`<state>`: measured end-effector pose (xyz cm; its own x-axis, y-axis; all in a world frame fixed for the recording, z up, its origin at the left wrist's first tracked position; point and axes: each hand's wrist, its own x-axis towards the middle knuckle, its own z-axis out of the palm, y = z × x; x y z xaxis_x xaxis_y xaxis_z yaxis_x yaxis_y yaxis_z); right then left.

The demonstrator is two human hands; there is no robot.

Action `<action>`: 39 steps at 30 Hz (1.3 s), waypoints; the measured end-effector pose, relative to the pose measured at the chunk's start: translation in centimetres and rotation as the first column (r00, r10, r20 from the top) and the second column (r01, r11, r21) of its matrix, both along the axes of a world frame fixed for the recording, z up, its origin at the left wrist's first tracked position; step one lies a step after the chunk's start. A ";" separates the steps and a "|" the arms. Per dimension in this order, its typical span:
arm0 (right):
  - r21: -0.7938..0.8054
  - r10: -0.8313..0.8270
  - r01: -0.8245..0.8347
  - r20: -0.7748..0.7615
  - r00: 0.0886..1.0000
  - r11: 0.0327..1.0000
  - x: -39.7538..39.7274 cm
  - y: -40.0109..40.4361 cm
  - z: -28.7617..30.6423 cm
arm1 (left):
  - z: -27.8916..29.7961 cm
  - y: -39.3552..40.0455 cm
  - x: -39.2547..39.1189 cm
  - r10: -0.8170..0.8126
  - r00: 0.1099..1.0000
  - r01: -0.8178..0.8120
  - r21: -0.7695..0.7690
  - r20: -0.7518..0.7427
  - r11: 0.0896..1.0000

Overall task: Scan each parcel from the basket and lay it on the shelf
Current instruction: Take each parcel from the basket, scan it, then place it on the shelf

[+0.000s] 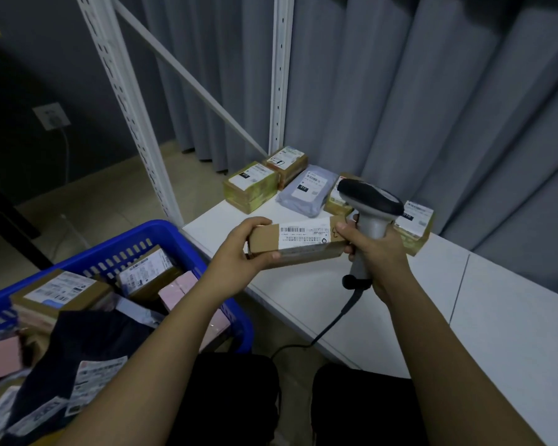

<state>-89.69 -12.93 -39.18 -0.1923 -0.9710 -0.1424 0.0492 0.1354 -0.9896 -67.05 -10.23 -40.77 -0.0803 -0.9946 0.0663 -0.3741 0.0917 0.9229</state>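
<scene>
Left hand (239,249) gripped the near end of a long brown parcel (295,241), thumb on top, fingers curled under, label and barcode facing up. Right hand (372,252) was wrapped round the grey handle of a barcode scanner (369,204), dark head pointing up and away from the person; its thumb touched the parcel's far end, so the box spanned between both hands. Parcel was held just above the front edge of the white shelf (400,310), not resting on it. Scanner cable (329,326) hung from below the right hand, down past the shelf edge. Beyond the hands, on the shelf, lay a row of scanned parcels: two tan taped boxes (250,186), a grey poly mailer (303,191), another tan box (414,225) just behind the right hand, and one more partly hidden by the scanner head. Below and left of the left hand sat the blue basket (136,239), full of parcels: brown boxes, pink packs, a dark bag (87,342) with white labels. White slotted uprights (281,72) and a grey curtain (432,91) stood behind the shelf.
</scene>
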 end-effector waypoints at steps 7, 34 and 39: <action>0.006 -0.014 0.015 -0.125 0.992 1.000 0.4 0.4 -0.1 | -0.4 -0.4 0.3 0.112 0.986 -0.101 -0.093 0.125 0.991; 0.185 0.319 -0.273 -0.296 0.900 0.944 1.4 4.0 2.4 | -1.5 -1.0 0.9 0.428 0.824 -0.401 -0.153 0.372 0.903; 0.185 0.324 -0.279 -0.299 0.897 0.942 1.2 4.0 2.4 | -1.5 -1.0 0.8 0.416 0.830 -0.386 -0.157 0.371 0.909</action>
<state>-88.49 -8.98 -36.78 0.0498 -0.9656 -0.2551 -0.3319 0.2249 -0.9161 -66.25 -11.19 -42.24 0.2904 -0.9385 0.1867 -0.7174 -0.0843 0.6916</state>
